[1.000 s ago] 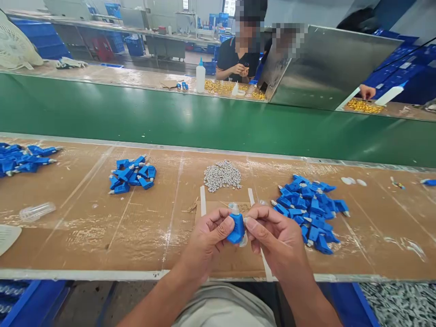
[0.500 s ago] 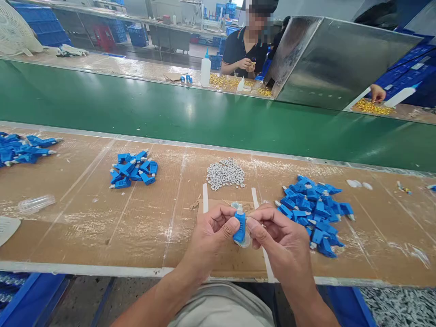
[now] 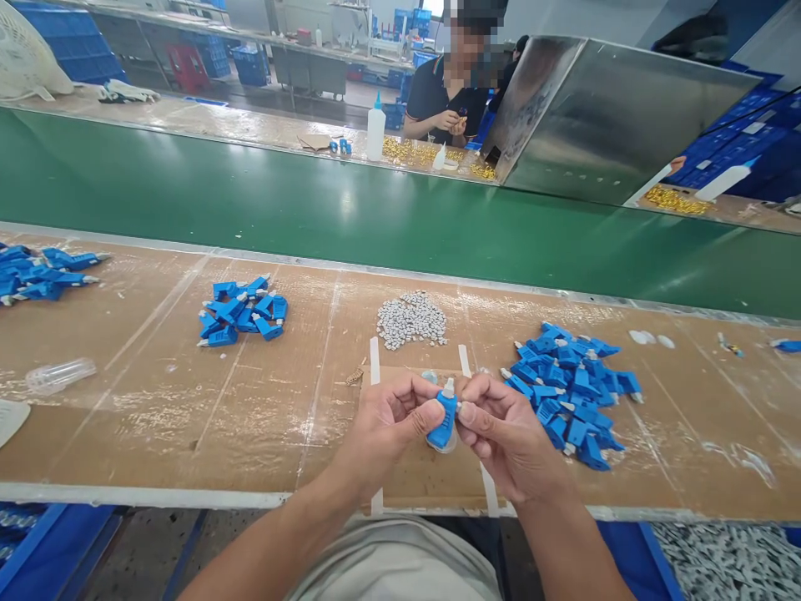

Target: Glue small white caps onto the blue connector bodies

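Both my hands meet over the near edge of the cardboard-covered bench (image 3: 156, 417). My left hand (image 3: 388, 421) pinches a small blue plastic connector (image 3: 443, 417) with a white tip pointing up. My right hand (image 3: 501, 430) holds the same connector from the right with thumb and fingers. A small clear round piece shows just under the connector. To the right lies a pile of blue connectors (image 3: 572, 392). A heap of small grey-white parts (image 3: 411, 319) sits just beyond my hands. A smaller pile of blue connectors (image 3: 241, 310) lies to the left.
A green conveyor belt (image 3: 313, 209) runs across beyond the bench. Across it a person in a dark shirt (image 3: 447, 104) works beside a white squeeze bottle (image 3: 375, 129) and gold parts. A slanted metal chute (image 3: 613, 117) stands at right. More blue connectors (image 3: 37, 274) lie far left, near a clear tube (image 3: 59, 376).
The connector has turned in my fingers from a broad face to an edge-on, upright pose. My hands stay in the same spot; the view shifted slightly.
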The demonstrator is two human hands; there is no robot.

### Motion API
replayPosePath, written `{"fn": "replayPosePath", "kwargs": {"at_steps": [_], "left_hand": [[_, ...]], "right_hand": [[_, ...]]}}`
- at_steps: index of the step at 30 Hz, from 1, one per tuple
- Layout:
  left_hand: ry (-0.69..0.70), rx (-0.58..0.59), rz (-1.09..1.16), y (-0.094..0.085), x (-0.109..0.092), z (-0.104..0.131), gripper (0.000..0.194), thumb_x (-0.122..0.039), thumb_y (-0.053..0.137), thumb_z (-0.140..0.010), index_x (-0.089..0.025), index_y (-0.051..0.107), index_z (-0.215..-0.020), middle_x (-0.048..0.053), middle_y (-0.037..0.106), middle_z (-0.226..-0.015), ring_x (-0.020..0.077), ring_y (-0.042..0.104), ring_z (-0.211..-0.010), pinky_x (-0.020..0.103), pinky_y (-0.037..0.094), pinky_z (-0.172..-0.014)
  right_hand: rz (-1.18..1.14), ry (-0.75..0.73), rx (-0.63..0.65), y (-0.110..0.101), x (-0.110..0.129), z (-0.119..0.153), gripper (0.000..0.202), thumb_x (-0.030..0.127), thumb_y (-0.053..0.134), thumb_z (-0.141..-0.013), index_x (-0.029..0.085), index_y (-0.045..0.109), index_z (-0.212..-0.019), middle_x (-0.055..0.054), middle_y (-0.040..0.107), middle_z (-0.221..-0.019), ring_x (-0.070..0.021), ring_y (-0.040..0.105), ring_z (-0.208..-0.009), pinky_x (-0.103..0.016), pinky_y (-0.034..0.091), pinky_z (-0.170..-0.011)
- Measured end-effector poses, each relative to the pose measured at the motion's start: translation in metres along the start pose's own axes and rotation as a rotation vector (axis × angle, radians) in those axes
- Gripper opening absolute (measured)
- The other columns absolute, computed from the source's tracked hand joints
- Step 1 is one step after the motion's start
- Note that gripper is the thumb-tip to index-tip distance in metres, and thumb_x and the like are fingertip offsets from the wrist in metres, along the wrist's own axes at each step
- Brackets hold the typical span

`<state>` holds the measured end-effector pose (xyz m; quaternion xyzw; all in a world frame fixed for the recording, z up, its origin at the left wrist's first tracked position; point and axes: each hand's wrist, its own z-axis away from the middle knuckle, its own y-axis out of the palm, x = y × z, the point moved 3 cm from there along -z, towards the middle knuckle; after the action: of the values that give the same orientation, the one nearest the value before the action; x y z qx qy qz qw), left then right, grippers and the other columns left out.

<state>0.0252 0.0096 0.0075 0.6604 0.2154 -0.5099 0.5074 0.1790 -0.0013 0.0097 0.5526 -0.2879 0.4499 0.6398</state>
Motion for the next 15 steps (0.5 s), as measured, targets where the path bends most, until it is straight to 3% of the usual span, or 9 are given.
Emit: {"fn": "replayPosePath", "kwargs": {"at_steps": [4, 15], "left_hand": [[-0.039, 0.045, 0.06, 0.001, 0.005, -0.001, 0.022, -0.037, 0.067, -0.09, -0.015, 0.065, -0.091, 0.004, 0.064, -0.077, 0.0137, 0.057, -0.072, 0.027, 0.045, -0.069], [-0.011, 0.062, 0.012, 0.001, -0.009, -0.004, 0.025, -0.038, 0.072, -0.085, -0.014, 0.065, -0.085, 0.004, 0.063, -0.073, 0.014, 0.058, -0.068, 0.027, 0.045, -0.066]], "right_hand": [[-0.077, 0.057, -0.026, -0.003, -0.005, 0.0, 0.035, 0.028, 0.092, -0.065, 0.021, 0.078, -0.097, 0.003, 0.062, -0.059, -0.0036, 0.052, -0.044, -0.008, 0.039, -0.037], [-0.061, 0.096, -0.009, -0.009, -0.008, 0.003, 0.028, 0.03, 0.092, -0.066, 0.021, 0.081, -0.09, 0.0, 0.064, -0.055, -0.0059, 0.055, -0.044, -0.008, 0.04, -0.035]]}}
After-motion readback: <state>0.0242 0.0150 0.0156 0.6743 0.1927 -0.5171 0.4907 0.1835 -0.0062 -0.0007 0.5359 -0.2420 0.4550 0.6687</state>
